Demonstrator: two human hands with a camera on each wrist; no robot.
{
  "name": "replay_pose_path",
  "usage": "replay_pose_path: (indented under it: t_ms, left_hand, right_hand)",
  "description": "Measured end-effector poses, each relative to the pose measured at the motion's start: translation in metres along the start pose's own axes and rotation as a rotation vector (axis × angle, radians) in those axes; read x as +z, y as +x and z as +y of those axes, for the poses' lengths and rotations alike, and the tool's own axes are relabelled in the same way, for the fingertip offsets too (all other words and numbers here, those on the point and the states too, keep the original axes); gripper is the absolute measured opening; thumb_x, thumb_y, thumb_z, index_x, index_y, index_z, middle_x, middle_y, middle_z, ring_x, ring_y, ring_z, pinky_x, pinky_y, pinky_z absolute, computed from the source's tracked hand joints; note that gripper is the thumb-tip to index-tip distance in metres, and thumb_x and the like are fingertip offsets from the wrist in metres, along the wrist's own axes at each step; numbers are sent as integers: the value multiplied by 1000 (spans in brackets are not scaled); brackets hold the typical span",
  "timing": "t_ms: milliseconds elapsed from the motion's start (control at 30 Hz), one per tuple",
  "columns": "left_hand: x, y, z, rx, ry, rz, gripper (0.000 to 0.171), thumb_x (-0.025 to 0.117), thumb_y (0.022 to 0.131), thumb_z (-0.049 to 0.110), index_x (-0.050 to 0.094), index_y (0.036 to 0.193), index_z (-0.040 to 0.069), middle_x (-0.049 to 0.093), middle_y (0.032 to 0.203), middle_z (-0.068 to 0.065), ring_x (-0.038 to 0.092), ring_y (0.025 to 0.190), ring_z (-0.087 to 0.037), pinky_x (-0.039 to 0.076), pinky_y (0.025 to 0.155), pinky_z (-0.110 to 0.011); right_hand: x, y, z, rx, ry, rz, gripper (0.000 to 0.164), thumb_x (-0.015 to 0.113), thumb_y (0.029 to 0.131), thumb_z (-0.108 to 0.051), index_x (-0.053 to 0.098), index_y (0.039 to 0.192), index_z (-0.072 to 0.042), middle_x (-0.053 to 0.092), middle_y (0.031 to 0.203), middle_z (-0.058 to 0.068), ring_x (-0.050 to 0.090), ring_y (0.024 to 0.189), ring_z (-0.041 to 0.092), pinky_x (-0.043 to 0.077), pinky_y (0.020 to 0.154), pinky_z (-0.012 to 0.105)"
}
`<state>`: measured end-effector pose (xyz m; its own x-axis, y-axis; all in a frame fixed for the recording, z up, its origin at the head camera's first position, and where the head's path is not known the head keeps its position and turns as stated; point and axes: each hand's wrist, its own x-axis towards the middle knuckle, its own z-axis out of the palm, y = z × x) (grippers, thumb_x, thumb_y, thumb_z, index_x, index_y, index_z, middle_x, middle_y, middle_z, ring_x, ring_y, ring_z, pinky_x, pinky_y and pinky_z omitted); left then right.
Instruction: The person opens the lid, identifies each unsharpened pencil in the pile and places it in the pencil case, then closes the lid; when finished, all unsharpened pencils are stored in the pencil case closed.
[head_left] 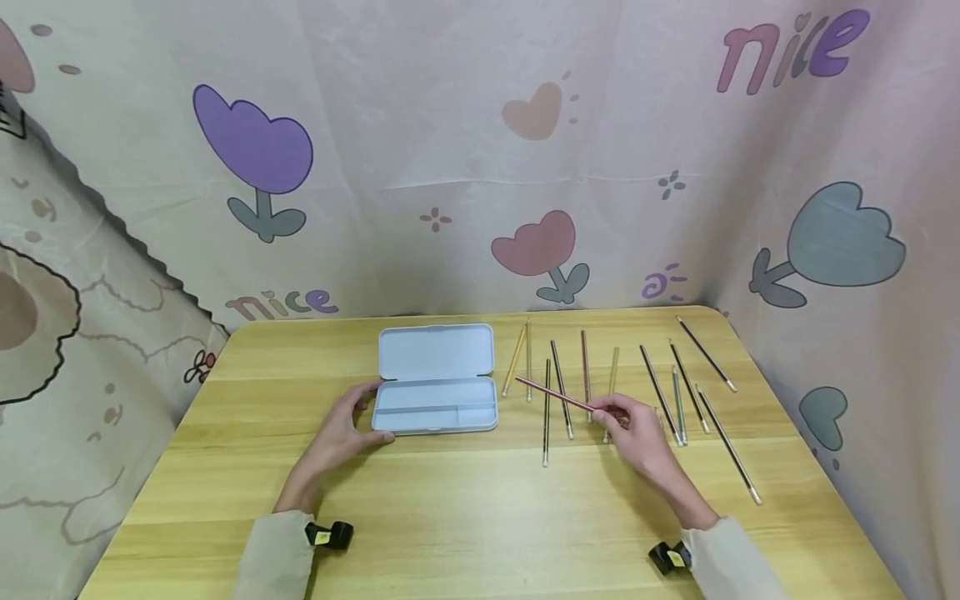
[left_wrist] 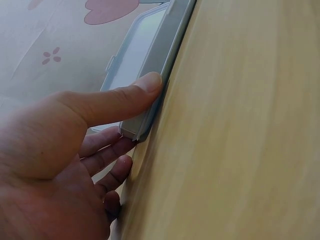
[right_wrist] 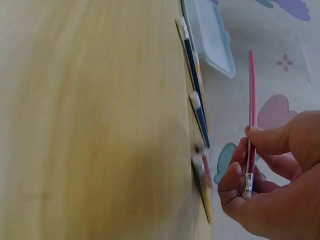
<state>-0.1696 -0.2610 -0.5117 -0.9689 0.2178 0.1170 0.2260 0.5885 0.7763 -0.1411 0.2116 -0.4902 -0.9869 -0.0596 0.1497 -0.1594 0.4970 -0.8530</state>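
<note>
The red pencil (head_left: 553, 393) is held near its eraser end, pinched between the thumb and fingers of the right hand (head_left: 637, 433), with its far end pointing to about ten o'clock and lifted above the tabletop in the right wrist view. Held so far back, it could swing or slip if the pinch loosens, and its long free end could drop onto the two dark pencils (head_left: 546, 433) crossing beneath it and set them rolling. The right hand hangs over a pale pencil (head_left: 615, 367), so low knuckles could nudge that one, too. Toward nine o'clock lies the pencil case (head_left: 431, 396), its lid (head_left: 437, 352) laid open at twelve; a pencil tip brought in low might catch the near wall or the inner divider (head_left: 416, 408). At the case's eight o'clock corner the left hand (head_left: 341, 433) grips it, thumb against the front wall and fingers round the end; too hard a push from there could slide the case over the table (head_left: 465, 517) toward the yellow pencil (head_left: 515, 358) at its two o'clock.
</note>
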Motion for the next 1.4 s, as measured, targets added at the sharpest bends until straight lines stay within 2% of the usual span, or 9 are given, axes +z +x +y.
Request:
replay_pose_path:
  t_ms: [133,433,567,600,733,833,1000,1200,1400]
  left_hand:
    - [1,1,-1,3,-3,-5,90,93,74,16,45,149,-1,52,140,-25,50,117,-39,42,100,-57]
    - [1,3,-2,3,-8,-7,90,94,74,15,46,148,-1,53,138,-25,50,117,-40,41,101,-58]
    - [1,3,-1,4,-9,-9,90,94,74,15,45,148,-2,53,138,-25,50,117,-40,41,101,-58]
    - [1,3,-1,7,-8,-10,90,93,74,16,45,148,-2,53,138,-25,50,117,-39,41,101,-57]
    - [1,2,-2,14,-8,-8,90,93,74,16,46,149,-2,53,138,-24,49,115,-37,42,99,-54]
    - [0,2,-3,14,-2,-9,90,93,74,17,46,149,-1,53,139,-23,49,115,-35,43,99,-50]
    - [0,1,-2,8,-3,-8,91,94,74,17,46,149,-1,53,140,-23,49,115,-35,42,99,-50]
    - [-1,0,0,-2,-14,-7,90,94,74,16,46,149,-1,53,139,-23,49,117,-38,41,101,-56]
    - [-1,1,1,-17,-10,-18,91,93,75,17,45,150,0,52,140,-23,49,118,-37,41,102,-56]
  right_hand:
    - [9,6,-5,19,9,-26,12,68,97,-4,73,108,-2,68,88,15,57,67,24,47,53,23]
    - [32,20,-17,6,57,-48,13,68,96,-1,71,108,1,70,97,15,66,88,31,55,73,24]
    - [39,25,-23,-5,92,-81,17,65,96,4,70,112,2,68,100,21,64,83,33,54,65,24]
    - [40,26,-24,-12,95,-83,17,65,96,4,71,112,2,68,101,21,64,82,31,54,64,24]
    - [49,31,-29,8,89,-55,15,67,96,-1,73,110,1,71,105,16,53,57,18,45,45,22]
    - [57,35,-33,25,110,-31,15,70,95,-2,75,109,0,72,105,13,53,55,20,39,43,21]
    - [73,41,-37,-3,152,-35,13,70,94,3,76,105,0,73,102,12,66,80,32,49,57,21]
    - [86,46,-43,-18,127,-114,19,64,95,7,75,108,-1,73,103,11,59,71,24,43,50,21]
    - [96,51,-48,-53,56,-138,14,68,93,6,75,103,0,74,98,11,65,78,24,50,55,22]
